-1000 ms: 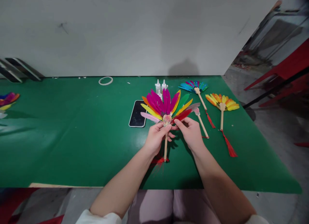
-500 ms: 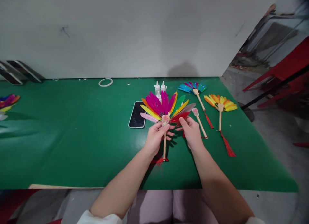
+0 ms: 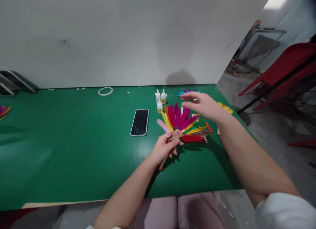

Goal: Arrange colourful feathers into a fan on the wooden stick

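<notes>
My left hand (image 3: 166, 146) is closed around the wooden handle of a feather fan (image 3: 179, 118), just under its heart-shaped head. Magenta, yellow, orange, pink, green, grey and red feathers spread from the head, and the fan tilts to the right. Above the feathers hovers my right hand (image 3: 198, 103), its fingers apart and nothing visible in them. Behind that hand a blue feather fan (image 3: 184, 92) is mostly hidden. A yellow feather fan (image 3: 226, 107) shows only in part past my right forearm. Several small white glue bottles (image 3: 163, 97) stand behind the held fan.
A smartphone (image 3: 140, 123) lies left of the fan on the green table (image 3: 86, 150). Farther back rests a white ring (image 3: 105, 91) near the white wall panel (image 3: 111, 41). Coloured feathers (image 3: 3, 111) are at the far left. A red chair (image 3: 283, 71) stands at the right.
My right hand has let go of the red feathers and risen up and away, over the fan. The held fan has shifted right and tilted rightward, still in my left hand. The view has shifted slightly.
</notes>
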Motion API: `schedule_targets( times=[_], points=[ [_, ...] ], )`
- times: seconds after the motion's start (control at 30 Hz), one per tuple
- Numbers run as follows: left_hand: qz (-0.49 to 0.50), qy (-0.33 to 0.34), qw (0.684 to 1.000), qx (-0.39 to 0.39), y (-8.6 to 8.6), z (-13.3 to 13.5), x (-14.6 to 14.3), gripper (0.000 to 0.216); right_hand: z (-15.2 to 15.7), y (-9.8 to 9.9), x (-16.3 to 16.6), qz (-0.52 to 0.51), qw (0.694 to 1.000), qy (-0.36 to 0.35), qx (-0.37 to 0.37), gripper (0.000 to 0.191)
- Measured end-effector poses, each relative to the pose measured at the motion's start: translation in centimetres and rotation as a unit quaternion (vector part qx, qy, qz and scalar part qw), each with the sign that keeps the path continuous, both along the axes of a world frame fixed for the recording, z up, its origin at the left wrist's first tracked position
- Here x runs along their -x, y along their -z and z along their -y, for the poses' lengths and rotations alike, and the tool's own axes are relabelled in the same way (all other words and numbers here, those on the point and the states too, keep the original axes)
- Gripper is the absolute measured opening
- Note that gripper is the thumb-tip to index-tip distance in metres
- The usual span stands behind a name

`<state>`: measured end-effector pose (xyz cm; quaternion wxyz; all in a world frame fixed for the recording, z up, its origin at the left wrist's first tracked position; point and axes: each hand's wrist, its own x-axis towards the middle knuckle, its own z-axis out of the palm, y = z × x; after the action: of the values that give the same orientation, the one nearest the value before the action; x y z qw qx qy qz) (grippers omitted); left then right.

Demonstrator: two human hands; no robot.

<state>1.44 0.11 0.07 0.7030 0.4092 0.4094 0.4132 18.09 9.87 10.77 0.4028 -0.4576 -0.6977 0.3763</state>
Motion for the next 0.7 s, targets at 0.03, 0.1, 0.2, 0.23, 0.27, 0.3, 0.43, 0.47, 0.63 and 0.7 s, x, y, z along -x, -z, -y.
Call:
schedule_targets(
  times=[0.03, 0.1, 0.2, 0.23, 0.27, 0.3, 0.43, 0.47, 0.63, 0.7],
  points=[
    [0.001, 0.011, 1.000, -0.002, 0.0, 0.1, 0.0, 0.033, -0.6, -0.7, 0.3, 0.023, 0.998, -0.048, 0.030, 0.027],
    [-0.001, 0.021, 1.000, -0.004, 0.0, 0.2, 0.0, 0.033, -1.6, -1.1, 0.5, 0.088, 0.983, -0.125, 0.100, 0.023],
    [-0.007, 0.026, 1.000, -0.002, -0.1, 0.2, 0.0, 0.035, -2.1, -0.6, 0.5, 0.131, 0.977, -0.099, 0.134, 0.014],
    [-0.007, 0.025, 1.000, -0.001, -0.1, 0.2, 0.1, 0.035, -2.0, -0.4, 0.5, 0.127, 0.980, -0.076, 0.134, 0.017],
    [-0.007, 0.023, 1.000, -0.002, -0.2, 0.2, 0.1, 0.035, -1.9, -0.2, 0.5, 0.123, 0.982, -0.062, 0.132, 0.022],
    [-0.007, 0.021, 1.000, -0.003, -0.2, 0.1, 0.1, 0.035, -1.7, 0.0, 0.6, 0.127, 0.981, -0.064, 0.129, 0.027],
    [-0.016, 0.010, 1.000, -0.007, -0.1, 0.1, 0.1, 0.036, -1.2, 0.3, 1.1, 0.217, 0.961, -0.146, 0.093, 0.039],
    [-0.020, 0.007, 1.000, -0.007, 0.0, 0.1, 0.0, 0.035, -1.1, 0.3, 1.2, 0.234, 0.956, -0.157, 0.083, 0.040],
    [-0.021, 0.003, 1.000, 0.001, 0.5, 0.0, 0.0, 0.033, -0.9, 0.7, 1.2, 0.259, 0.949, -0.166, 0.073, 0.039],
    [-0.018, 0.006, 1.000, 0.006, 0.6, 0.1, 0.1, 0.034, -0.8, 0.9, 1.1, 0.268, 0.946, -0.167, 0.069, 0.039]
  ],
)
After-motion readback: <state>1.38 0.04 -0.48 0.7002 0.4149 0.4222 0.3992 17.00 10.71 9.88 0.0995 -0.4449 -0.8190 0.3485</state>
